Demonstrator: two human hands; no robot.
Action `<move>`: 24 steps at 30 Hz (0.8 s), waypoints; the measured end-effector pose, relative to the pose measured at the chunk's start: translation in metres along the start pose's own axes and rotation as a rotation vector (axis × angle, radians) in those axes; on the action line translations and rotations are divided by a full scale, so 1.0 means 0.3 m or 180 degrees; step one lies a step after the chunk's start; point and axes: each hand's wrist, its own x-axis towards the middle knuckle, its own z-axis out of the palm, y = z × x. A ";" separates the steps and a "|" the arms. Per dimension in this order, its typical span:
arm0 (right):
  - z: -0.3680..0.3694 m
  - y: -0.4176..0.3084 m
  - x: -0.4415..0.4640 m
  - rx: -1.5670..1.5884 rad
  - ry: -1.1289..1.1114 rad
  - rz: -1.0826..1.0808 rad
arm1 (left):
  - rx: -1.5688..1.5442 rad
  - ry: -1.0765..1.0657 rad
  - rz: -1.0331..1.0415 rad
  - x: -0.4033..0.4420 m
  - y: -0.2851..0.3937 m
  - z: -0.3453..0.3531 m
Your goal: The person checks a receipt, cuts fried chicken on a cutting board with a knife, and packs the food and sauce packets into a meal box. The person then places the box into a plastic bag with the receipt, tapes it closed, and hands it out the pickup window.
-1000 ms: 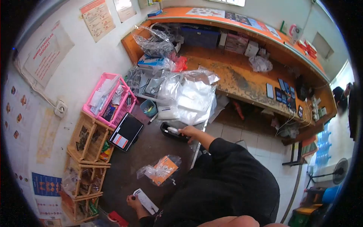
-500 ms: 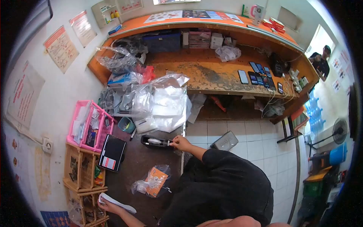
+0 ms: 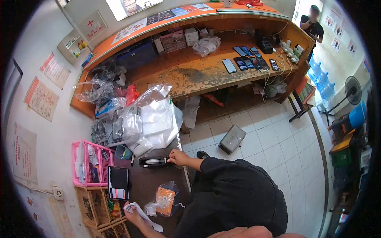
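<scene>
A black tape dispenser (image 3: 152,162) with a white roll lies on the dark desk. At its right end, my right hand (image 3: 179,158) is closed, fingertips pinched at the tape's cutting edge; the bit of tape itself is too small to make out. Lower down, by the desk's near-left side, my left hand (image 3: 134,215) grips a long white strip of paper (image 3: 154,224). Between the hands lies a clear plastic bag (image 3: 171,189) with an orange card (image 3: 165,201) in it. Beside my left hand sits a dark flat tablet-like device (image 3: 118,183) with a white-and-red label.
A pink basket (image 3: 110,166) and a bamboo shelf (image 3: 88,198) stand along the left. Clear plastic bags (image 3: 156,123) pile at the desk's far end. Several phones (image 3: 229,66) lie on the wooden counter. A grey box (image 3: 232,139) rests on the floor. Another person (image 3: 312,29) stands back right.
My view has turned, so the room appears rotated and shifted left. My right hand stays at the dispenser. The paper remains in my left hand, now tilted more steeply in view.
</scene>
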 end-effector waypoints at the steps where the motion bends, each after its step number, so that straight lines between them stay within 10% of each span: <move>1: -0.010 -0.008 -0.004 -0.0086 -0.0097 0.0002 | 0.0090 -0.0080 -0.0108 0.018 -0.082 -0.040; 11: -0.092 -0.053 -0.107 0.0145 0.0023 0.0534 | 0.1217 -0.1204 -0.1301 -0.129 0.045 0.231; 14: -0.159 -0.220 -0.173 0.0878 -0.1135 -0.0712 | 0.1364 -0.1839 -0.1505 -0.152 0.075 0.322; 20: -0.212 -0.455 -0.230 0.0026 -0.2230 -0.1842 | 0.2500 -0.2896 0.0889 -0.132 -0.073 0.417; 24: -0.280 -0.507 -0.112 0.0197 -0.1824 -0.1804 | 0.2738 -0.2752 0.0446 -0.130 0.000 0.440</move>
